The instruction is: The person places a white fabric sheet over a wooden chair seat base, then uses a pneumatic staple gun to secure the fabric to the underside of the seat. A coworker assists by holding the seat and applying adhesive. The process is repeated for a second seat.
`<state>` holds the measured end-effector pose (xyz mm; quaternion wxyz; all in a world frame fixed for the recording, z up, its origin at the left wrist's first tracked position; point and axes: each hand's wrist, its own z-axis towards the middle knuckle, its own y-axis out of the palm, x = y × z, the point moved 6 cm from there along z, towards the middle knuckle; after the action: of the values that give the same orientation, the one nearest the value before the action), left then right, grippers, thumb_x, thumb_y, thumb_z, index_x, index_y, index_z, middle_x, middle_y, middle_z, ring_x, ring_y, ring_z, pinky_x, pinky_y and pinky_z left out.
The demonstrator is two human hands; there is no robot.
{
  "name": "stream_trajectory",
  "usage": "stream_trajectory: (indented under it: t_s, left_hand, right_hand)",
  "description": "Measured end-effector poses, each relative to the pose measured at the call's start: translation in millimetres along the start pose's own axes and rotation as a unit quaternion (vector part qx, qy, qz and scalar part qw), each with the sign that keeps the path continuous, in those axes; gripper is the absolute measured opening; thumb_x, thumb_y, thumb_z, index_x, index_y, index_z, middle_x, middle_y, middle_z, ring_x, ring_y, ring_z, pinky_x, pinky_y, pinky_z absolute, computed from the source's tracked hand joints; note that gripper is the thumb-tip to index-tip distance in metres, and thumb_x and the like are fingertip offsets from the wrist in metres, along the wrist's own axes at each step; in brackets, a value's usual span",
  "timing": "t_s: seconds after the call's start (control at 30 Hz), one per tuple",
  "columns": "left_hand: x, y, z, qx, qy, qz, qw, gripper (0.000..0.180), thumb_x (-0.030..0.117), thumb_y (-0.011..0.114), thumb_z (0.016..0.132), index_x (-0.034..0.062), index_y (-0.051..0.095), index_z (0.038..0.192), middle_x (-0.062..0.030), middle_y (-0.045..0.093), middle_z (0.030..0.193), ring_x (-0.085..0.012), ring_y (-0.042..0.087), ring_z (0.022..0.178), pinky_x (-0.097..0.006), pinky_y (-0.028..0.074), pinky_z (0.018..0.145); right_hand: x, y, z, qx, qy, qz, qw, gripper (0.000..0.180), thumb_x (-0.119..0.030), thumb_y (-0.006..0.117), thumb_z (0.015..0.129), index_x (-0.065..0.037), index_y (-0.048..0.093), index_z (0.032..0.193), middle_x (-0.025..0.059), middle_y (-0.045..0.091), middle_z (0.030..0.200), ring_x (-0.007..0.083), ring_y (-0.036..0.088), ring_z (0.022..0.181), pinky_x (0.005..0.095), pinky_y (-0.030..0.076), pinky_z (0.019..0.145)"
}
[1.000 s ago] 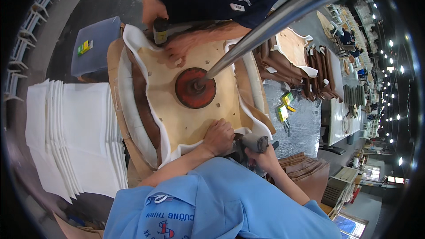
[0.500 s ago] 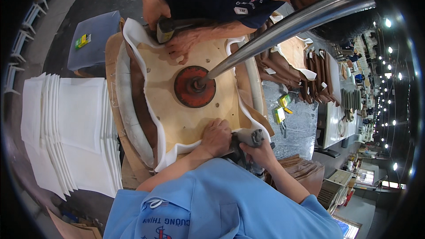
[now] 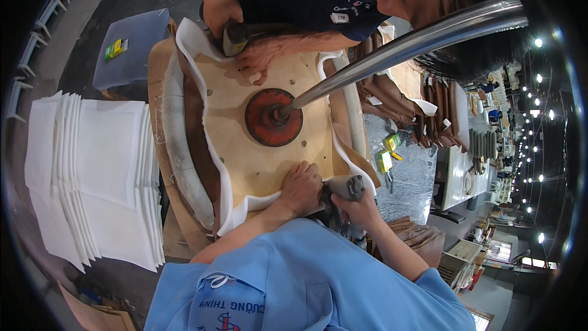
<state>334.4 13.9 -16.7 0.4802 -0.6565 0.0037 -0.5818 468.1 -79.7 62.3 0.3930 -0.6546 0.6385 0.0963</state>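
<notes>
A pale plywood panel lies face up, ringed by white padding and brown covering. My left hand is closed on the near edge of the padding, fingers curled over the wood; the edge under them is hidden. To its right, my right hand grips a staple gun, its nose close to my left hand. A red disc on a slanting metal rod presses on the panel's middle. Across from me, a co-worker's hand holds another staple gun at the far edge, the other hand flat on the panel.
White sheets are stacked at the left, below a bluish padded seat bearing a small yellow-green box. On the right, a plastic-covered table carries similar boxes, with brown covers piled behind. Brown pieces lie near my right forearm.
The view has shifted slightly. Both my hands keep their places at the near edge; the co-worker's head leans lower beside the rod, and the co-worker's staple gun has tilted a little.
</notes>
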Motion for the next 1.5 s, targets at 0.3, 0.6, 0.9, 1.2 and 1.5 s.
stream_trajectory:
  t_s: [0.3,0.6,0.9,1.2,1.5]
  left_hand:
    - [-3,6,-2,0.003,0.000,0.004,1.000,0.018,0.023,0.074,0.091,0.0049,0.078,0.088,-0.0129,0.066,0.107,-0.0342,0.059,0.111,-0.047,0.047,0.096]
    - [-9,-51,8,-0.023,-0.117,-0.094,0.988,0.024,0.023,0.074,0.094,0.0025,0.077,0.106,-0.0180,0.071,0.111,-0.0392,0.065,0.112,-0.051,0.051,0.099]
    - [-5,-89,-109,-0.092,-0.023,0.104,0.990,0.028,0.028,0.082,0.093,0.0053,0.072,0.106,-0.0193,0.072,0.105,-0.0437,0.070,0.099,-0.056,0.054,0.095]
    - [-32,-52,-81,-0.138,0.039,0.074,0.987,0.016,0.022,0.076,0.094,0.0058,0.075,0.094,-0.0158,0.072,0.096,-0.0399,0.069,0.101,-0.055,0.052,0.092]
    - [-46,-46,-86,0.032,0.054,0.050,0.997,0.013,0.024,0.077,0.091,0.0109,0.075,0.089,-0.0088,0.069,0.093,-0.0315,0.063,0.100,-0.051,0.044,0.092]
  right_hand:
    - [0,0,4,0.010,0.013,-0.059,0.998,0.032,-0.018,0.086,0.098,0.001,0.073,0.120,0.0047,0.072,0.083,0.0128,0.063,0.057,0.0312,0.052,0.052]
    - [32,8,-30,0.057,-0.008,0.027,0.998,0.035,-0.019,0.085,0.099,-0.002,0.074,0.127,0.0075,0.076,0.093,0.0143,0.068,0.060,0.0336,0.056,0.056]
    - [31,5,-18,0.109,-0.034,0.038,0.993,0.031,-0.022,0.087,0.098,0.001,0.072,0.112,0.0048,0.072,0.080,0.0142,0.067,0.056,0.0321,0.053,0.050]
    - [35,2,-20,0.154,-0.033,0.032,0.987,0.033,-0.022,0.088,0.098,0.001,0.071,0.114,0.0049,0.072,0.079,0.0146,0.066,0.055,0.0321,0.052,0.050]
    - [21,12,-30,0.125,-0.010,0.021,0.992,0.035,-0.018,0.088,0.096,0.000,0.073,0.123,0.0051,0.075,0.091,0.0140,0.068,0.061,0.0319,0.054,0.054]
